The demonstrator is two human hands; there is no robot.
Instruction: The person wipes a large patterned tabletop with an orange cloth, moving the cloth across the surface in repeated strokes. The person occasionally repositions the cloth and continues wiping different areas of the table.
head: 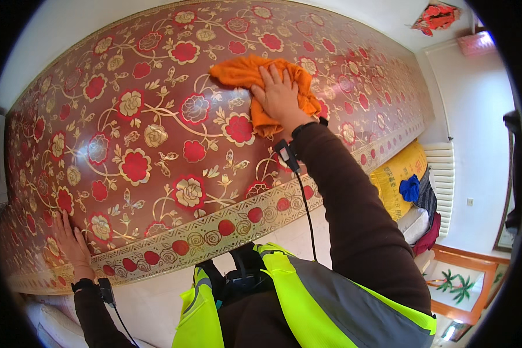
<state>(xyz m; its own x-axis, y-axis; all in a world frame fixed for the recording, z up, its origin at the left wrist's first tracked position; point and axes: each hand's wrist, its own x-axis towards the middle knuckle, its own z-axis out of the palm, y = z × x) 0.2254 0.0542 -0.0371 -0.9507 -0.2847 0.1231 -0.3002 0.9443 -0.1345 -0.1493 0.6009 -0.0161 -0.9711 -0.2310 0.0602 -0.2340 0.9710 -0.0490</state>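
Observation:
Before me spreads a glossy brown floral covering (169,143) with red and gold roses, a patterned border along its near edge. My right hand (279,96) presses flat on a bunched orange cloth (239,71) that lies on the covering, towards its far side; its fingers are slightly spread and do not visibly grip the cloth. At the far left, my left hand (72,245) rests on the covering near the border, fingers extended, holding nothing. Both wrists wear black straps with small cabled devices.
A yellow sack (393,187) with writing, a blue cloth (409,188) and other bundled fabrics lie at right beside a white radiator (440,187). A wood-framed panel with palm trees (461,287) is at lower right. Pale bundles (56,322) lie at lower left.

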